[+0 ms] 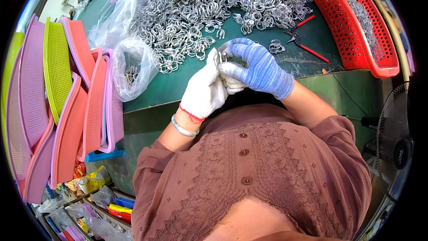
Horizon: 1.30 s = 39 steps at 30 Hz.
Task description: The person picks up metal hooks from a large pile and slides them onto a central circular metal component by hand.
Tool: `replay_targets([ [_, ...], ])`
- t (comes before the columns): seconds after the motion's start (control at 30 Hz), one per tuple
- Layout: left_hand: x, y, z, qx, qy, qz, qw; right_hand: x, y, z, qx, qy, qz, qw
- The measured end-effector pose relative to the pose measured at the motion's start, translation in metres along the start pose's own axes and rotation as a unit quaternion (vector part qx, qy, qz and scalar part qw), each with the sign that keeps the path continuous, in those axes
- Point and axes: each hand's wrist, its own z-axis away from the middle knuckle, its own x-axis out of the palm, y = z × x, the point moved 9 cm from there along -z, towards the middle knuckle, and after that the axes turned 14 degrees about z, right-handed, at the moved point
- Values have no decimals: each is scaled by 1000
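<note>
My left hand [204, 88], in a white knitted glove with a red cuff, meets my right hand [261, 68], in a blue glove, at the near edge of the table. Between the fingertips of both hands is a small grey metal ring clip [222, 57], partly hidden by the gloves. Both hands are closed around it. A big heap of similar grey metal ring clips [196, 11] lies just beyond. A few loose clips [276, 46] lie to the right of my right hand, near open red-handled pliers [314, 53].
A red perforated basket [327, 13] holding more grey metal pieces stands at the right. Clear plastic bags [149, 64] lie left of the heap, one with clips inside. Stacked coloured plastic baskets [62, 69] fill the left. A fan [392, 138] stands at the right edge.
</note>
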Motion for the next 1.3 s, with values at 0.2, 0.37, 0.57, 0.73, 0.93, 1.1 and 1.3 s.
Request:
replay_targets([
  [0.2,-9,-3,0,-9,-1,23,1000,-1,-1,0,-5,14,4,1000],
  [0.37,-5,-5,1,-9,26,40,999,1,3,-2,-4,30,4,1000],
  [0.57,-7,-7,0,-35,47,43,997,0,1,-3,21,10,51,998],
  [0.73,-6,-5,0,-20,45,50,998,0,2,-6,18,16,70,997],
  [0.93,-14,-2,-2,-34,27,64,997,-4,-5,-9,-4,35,83,996],
  [1.1,-16,2,-6,-22,16,67,997,-10,-17,-12,-71,89,122,986],
  [1.3,-21,6,-9,-27,26,94,995,-13,-24,-15,-121,153,154,969],
])
